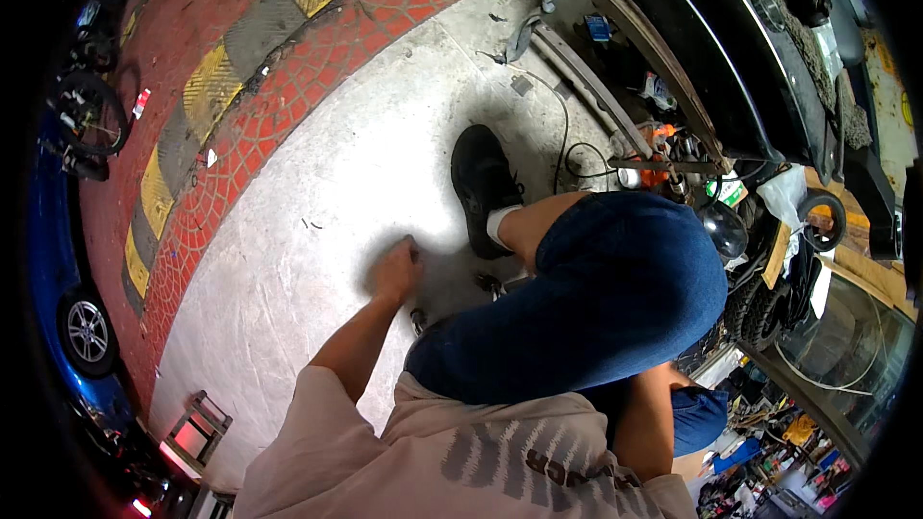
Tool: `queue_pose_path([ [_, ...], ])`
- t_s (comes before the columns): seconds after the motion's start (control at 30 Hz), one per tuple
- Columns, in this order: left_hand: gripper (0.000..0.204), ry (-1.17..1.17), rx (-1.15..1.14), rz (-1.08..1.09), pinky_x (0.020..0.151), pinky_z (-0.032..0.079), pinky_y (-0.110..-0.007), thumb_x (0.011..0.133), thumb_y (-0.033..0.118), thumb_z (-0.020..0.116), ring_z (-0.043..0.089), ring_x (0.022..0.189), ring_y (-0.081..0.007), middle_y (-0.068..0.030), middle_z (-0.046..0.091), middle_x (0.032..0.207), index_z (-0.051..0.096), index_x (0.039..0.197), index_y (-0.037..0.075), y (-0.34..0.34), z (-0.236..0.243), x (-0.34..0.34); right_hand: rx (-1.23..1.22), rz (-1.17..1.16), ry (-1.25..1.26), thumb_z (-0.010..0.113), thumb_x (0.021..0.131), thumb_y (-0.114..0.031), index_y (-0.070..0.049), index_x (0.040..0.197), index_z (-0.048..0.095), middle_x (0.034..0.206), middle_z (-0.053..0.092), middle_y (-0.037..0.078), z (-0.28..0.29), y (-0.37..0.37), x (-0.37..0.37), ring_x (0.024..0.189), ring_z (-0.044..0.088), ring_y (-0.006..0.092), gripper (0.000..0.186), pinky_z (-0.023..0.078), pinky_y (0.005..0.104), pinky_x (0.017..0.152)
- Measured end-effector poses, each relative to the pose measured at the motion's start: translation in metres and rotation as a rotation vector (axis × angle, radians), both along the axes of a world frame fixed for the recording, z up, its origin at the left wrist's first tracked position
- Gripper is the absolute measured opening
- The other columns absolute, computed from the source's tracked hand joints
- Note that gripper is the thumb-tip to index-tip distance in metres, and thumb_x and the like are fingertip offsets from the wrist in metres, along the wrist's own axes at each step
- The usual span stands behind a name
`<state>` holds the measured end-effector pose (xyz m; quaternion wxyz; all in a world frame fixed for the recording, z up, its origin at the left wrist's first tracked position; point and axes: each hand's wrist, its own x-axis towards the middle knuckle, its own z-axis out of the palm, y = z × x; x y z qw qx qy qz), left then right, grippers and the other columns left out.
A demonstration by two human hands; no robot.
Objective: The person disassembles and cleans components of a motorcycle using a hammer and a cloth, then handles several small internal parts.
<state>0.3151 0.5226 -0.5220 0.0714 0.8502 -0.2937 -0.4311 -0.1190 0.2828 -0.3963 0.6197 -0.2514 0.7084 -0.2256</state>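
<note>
My left hand is low over the pale concrete floor, left of my black shoe. Its fingers are curled closed, and whatever they may hold is hidden. Close to this hand, small shiny metal pieces stick out beside my thigh; their kind is unclear. My raised leg in blue jeans crosses the middle of the view. On the right my forearm runs down behind that leg, which hides my right hand.
Tools and an orange machine clutter the floor at right beside a metal frame. A black cable lies nearby. Beyond the concrete are red paving, a yellow-black speed bump and a blue car. A small stool stands lower left.
</note>
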Motion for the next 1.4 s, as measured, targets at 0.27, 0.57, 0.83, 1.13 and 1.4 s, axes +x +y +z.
queue_pose_path([
  [0.27,0.030,0.054,0.089,-1.139,0.093,0.055,-0.046,0.093,0.027,0.064,0.069,0.112,-0.0354,-0.0152,0.074,0.119,0.073,0.116,0.010,-0.094,-0.043,-0.039,0.181,0.387,0.257,0.063,0.098,-0.027,0.000,0.102,0.073,0.086,0.071,0.011,-0.068,0.033,0.044,0.066,0.066,0.0177,0.029,0.050,0.0334,0.056],
  [0.57,0.028,-0.220,0.227,-2.298,0.085,0.058,-0.044,0.095,0.017,0.060,0.072,0.109,-0.0307,-0.0109,0.075,0.120,0.080,0.114,0.014,-0.233,0.024,-0.095,0.066,-0.200,0.106,0.060,0.100,-0.023,-0.003,0.119,0.068,0.098,0.073,0.007,-0.033,0.005,0.030,0.079,0.070,0.0169,0.029,0.055,0.0312,0.065],
  [0.83,0.030,-0.220,0.371,-2.317,0.083,0.059,-0.049,0.095,0.020,0.061,0.073,0.106,-0.0314,-0.0086,0.075,0.120,0.079,0.117,0.016,-0.208,-0.067,-0.061,-0.526,-0.722,-0.003,0.066,0.100,-0.026,-0.005,0.108,0.068,0.097,0.072,0.008,0.118,0.001,-0.022,0.079,0.069,0.0155,0.023,0.054,0.0299,0.069],
  [1.13,0.032,-0.373,0.487,-2.335,0.090,0.058,-0.051,0.097,0.020,0.061,0.071,0.114,-0.0306,-0.0092,0.071,0.131,0.075,0.125,0.017,-0.223,-0.053,-0.092,-1.089,-0.768,0.564,0.056,0.105,-0.033,0.006,0.140,0.055,0.124,0.070,0.018,0.324,0.208,-0.118,0.107,0.068,0.0243,0.052,0.052,0.0361,0.096],
  [1.4,0.031,-0.499,0.315,-2.313,0.088,0.058,-0.051,0.097,0.020,0.061,0.072,0.110,-0.0325,-0.0115,0.072,0.126,0.075,0.124,0.015,-0.247,-0.038,-0.117,-0.228,-0.925,0.916,0.060,0.100,-0.029,-0.004,0.119,0.070,0.100,0.072,0.008,0.161,0.431,-0.110,0.090,0.068,0.0184,0.034,0.051,0.0315,0.080],
])
